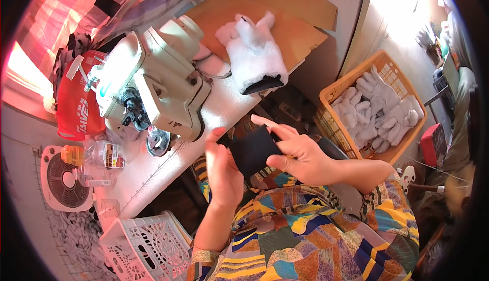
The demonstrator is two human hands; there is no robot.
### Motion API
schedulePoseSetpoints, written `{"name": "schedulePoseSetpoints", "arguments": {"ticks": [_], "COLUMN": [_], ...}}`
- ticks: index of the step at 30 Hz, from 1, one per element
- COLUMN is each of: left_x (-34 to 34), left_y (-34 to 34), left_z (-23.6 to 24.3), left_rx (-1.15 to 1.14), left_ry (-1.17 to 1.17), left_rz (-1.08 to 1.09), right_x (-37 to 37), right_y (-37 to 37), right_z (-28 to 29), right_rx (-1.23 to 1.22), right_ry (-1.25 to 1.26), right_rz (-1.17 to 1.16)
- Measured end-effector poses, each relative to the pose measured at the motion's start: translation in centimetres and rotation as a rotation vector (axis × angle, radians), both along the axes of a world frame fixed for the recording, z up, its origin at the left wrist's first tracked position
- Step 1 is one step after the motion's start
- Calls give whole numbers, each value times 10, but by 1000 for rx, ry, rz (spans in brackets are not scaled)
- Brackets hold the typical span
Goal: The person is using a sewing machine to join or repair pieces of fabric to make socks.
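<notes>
Between my hands, above my lap, is a small black piece of fabric [253,151], roughly square, possibly a cuff band. My left hand [223,171] holds its left edge; the fingers point up and the thumb is hidden by the cloth. On the other side my right hand [304,157] pinches the right edge between thumb and fingers, its index finger stretched over the top. Ahead on the worktable's end lies a white fluffy glove-like pile [257,51] with a black-lined opening. A cream sewing machine [163,82] with a round metal disc stands to the left.
An orange plastic crate [330,95] at right holds several white fluffy gloves. A white basket [147,248] stands low at left. Beside the machine are a red bag [81,102], clear plastic bottles [97,166] and a small fan [66,179]. The white tabletop [153,174] edge runs close to my left hand.
</notes>
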State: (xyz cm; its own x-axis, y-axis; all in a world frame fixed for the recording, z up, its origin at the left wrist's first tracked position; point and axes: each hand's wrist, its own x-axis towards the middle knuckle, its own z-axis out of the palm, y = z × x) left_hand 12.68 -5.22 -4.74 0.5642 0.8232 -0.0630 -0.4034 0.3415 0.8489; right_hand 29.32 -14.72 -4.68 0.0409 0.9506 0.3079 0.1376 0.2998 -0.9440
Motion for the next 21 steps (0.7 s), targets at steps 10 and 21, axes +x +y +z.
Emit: {"name": "schedulePoseSetpoints", "arguments": {"ticks": [10,21], "left_x": [102,98], "left_y": [88,23], "left_z": [-13,119], "left_rx": [1723,1309], "left_ry": [810,416], "left_rz": [518,194], "right_x": [31,60], "right_y": [-5,1], "right_z": [27,100], "right_rx": [215,617], "right_ry": [501,-798], "right_rz": [-13,-417]}}
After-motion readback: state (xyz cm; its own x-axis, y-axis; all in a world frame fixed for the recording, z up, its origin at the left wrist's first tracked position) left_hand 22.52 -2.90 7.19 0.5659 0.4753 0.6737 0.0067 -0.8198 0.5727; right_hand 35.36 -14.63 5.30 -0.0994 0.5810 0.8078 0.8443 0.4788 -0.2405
